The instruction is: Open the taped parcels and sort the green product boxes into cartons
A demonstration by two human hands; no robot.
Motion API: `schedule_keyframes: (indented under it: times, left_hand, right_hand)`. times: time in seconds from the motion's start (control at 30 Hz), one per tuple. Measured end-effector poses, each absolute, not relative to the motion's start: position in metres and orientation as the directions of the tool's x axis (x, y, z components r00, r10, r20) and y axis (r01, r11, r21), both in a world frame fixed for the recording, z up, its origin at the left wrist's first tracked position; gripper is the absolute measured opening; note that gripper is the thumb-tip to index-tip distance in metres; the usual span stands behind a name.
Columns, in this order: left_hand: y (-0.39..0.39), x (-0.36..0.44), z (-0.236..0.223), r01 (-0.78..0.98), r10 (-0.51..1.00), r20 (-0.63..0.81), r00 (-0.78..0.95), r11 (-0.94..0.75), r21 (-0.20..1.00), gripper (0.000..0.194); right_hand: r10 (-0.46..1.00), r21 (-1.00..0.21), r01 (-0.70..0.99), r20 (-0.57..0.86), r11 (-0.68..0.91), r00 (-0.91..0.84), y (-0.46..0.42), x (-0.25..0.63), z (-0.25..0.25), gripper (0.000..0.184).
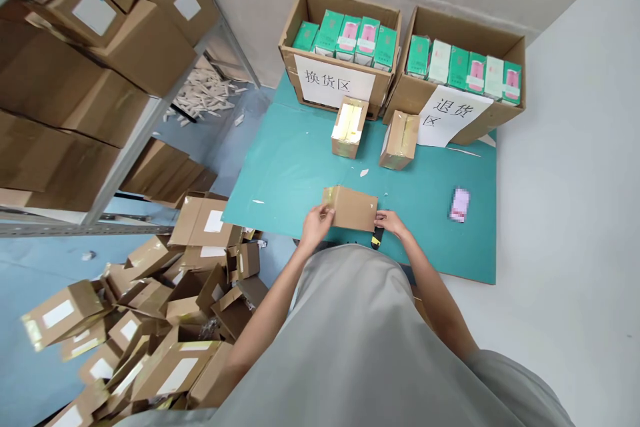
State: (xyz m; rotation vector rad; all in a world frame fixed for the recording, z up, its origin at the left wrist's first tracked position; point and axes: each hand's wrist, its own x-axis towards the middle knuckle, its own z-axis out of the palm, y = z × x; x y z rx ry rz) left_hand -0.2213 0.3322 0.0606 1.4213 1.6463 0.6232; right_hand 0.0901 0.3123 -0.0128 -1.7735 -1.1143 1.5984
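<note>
I hold a small brown cardboard parcel (351,208) over the near edge of the teal mat (290,167). My left hand (317,223) grips its left end, where yellowish tape shows. My right hand (391,221) grips its right end, with a small black and yellow tool (377,238) just under the fingers. Whether that hand also holds the tool is unclear. Two more taped parcels (349,127) (399,141) stand farther back on the mat.
Two open cartons (335,83) (453,113) with paper signs hold several green boxes at the back of the mat. A pink item (459,204) lies to the right. A heap of small parcels (150,327) covers the floor on my left, below shelving with large cartons (90,53).
</note>
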Motion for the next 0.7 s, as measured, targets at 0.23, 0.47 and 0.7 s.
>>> schedule_keyframes:
  times: [0.23, 0.47, 0.7]
  left_hand:
    - [0.366, -0.276, 0.013, 0.413, 0.822, -0.558, -0.114, 0.550, 0.726, 0.051]
    - [0.400, -0.276, 0.015, 0.376, 0.796, -0.593, -0.120, 0.589, 0.715, 0.069]
    - [0.390, -0.283, 0.032, 0.418, 0.861, -0.495, -0.118, 0.495, 0.762, 0.074]
  right_hand:
    - [0.786, -0.762, 0.270, -0.617, -0.588, -0.031, 0.336, 0.051, -0.008, 0.024]
    - [0.761, -0.733, 0.235, -0.646, -0.638, 0.052, 0.360, 0.046, 0.016, 0.031]
    - [0.771, -0.755, 0.157, -0.624, -0.637, 0.124, 0.352, 0.046, 0.032, 0.053]
